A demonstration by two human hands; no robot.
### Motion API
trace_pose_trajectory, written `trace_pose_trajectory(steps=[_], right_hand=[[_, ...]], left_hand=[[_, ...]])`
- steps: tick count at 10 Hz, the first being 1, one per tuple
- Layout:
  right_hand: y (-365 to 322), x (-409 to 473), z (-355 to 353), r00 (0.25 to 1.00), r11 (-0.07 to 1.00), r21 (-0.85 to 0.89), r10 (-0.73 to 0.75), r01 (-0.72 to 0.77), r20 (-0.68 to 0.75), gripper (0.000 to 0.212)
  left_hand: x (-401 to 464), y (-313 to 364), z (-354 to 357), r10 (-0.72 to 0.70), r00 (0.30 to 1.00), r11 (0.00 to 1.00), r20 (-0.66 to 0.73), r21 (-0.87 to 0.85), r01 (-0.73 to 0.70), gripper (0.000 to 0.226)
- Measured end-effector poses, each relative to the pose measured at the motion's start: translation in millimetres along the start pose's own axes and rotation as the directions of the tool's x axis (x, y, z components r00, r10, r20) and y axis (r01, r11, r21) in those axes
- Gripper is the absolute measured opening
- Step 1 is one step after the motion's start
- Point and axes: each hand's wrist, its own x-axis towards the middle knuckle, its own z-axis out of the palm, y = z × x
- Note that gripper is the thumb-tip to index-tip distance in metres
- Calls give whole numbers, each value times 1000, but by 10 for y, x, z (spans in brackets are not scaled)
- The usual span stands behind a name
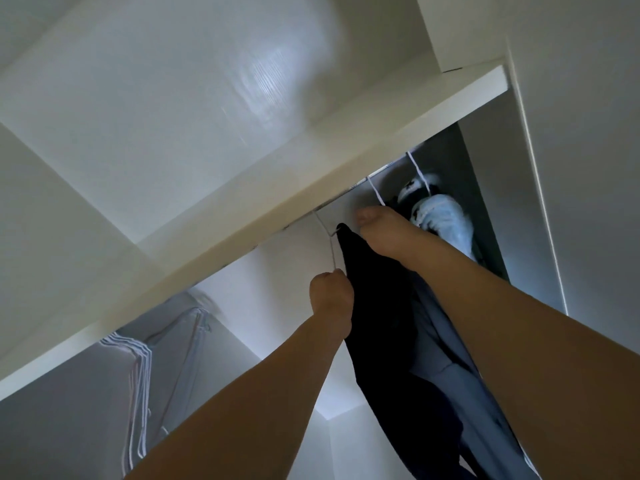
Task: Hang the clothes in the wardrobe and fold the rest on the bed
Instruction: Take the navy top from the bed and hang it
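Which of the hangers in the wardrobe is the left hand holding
The hanger carrying the dark garment, gripped by the left hand. The empty hangers at lower left hang untouched.

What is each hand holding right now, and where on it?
The left hand grips the wire hanger at its lower end. The right hand rests on top of the dark garment; whether it grips cannot be told.

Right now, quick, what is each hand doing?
Left hand: closed grip on the wire hanger carrying the dark garment.
Right hand: up by the top of that garment; whether it grips anything cannot be told.
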Motion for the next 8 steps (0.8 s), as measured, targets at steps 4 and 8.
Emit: trace_pose_trajectory(steps=[4, 8], right_hand=[[109, 181, 249, 992, 996, 11, 86, -87, 96, 38], [42, 335, 438, 960, 932, 246, 236, -267, 150, 35]], left_hand=[[170, -173, 16, 177, 953, 979, 248, 60, -197, 27], [244, -674, -264, 145, 831, 977, 536, 54, -206, 45]])
